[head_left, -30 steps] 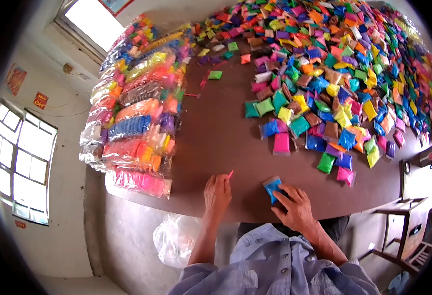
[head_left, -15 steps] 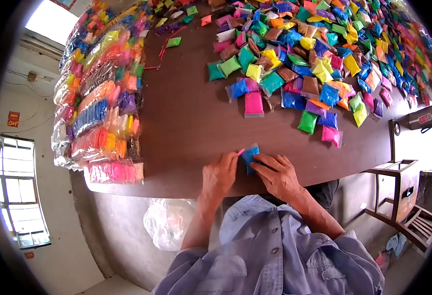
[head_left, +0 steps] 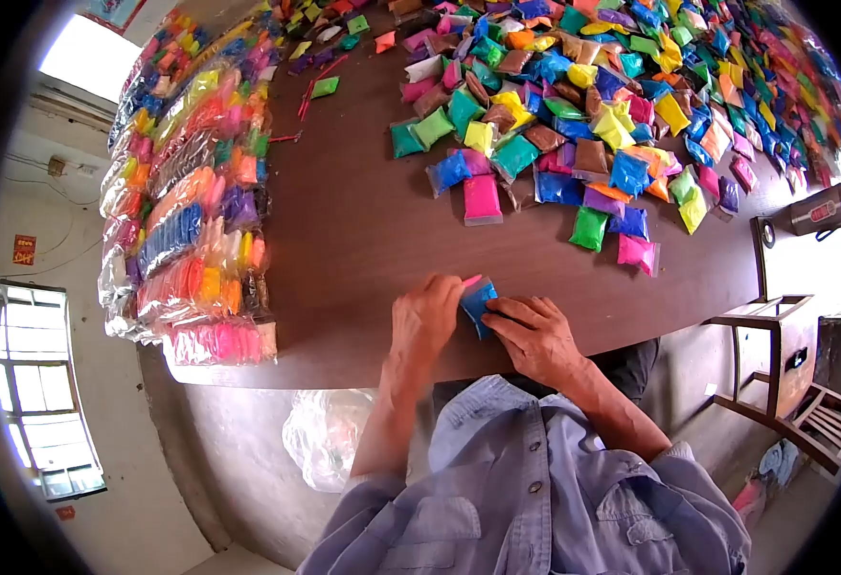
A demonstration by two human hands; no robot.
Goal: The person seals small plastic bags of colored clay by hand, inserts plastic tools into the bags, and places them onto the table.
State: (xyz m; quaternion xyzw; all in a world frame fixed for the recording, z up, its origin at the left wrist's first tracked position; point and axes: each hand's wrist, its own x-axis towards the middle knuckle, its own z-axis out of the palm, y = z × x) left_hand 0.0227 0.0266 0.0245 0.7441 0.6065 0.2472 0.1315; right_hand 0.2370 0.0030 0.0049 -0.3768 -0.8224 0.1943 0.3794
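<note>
We see the blue packet [head_left: 478, 305] just below the centre of the frame, near the table's [head_left: 363, 240] front edge, between both hands. The right hand [head_left: 535, 333] has thumb and fingers clamped on its right side, probably to steady it while leaving its top end free. The left hand [head_left: 425, 316] has its fingers curled together around a pink stick [head_left: 471, 281]; we judge that the short grip, with only the tip out, gives close control. The tip lies at the packet's top end, but we cannot tell whether it touches.

The loose heap [head_left: 622, 105] fills the upper right, within reach of the right hand, we suppose. Clear-wrapped bundles [head_left: 191, 216] stack along the left, perhaps kept apart from the heap so the middle stays workable. Red sticks [head_left: 317, 88] lie at upper left, beside a green packet [head_left: 325, 87].
</note>
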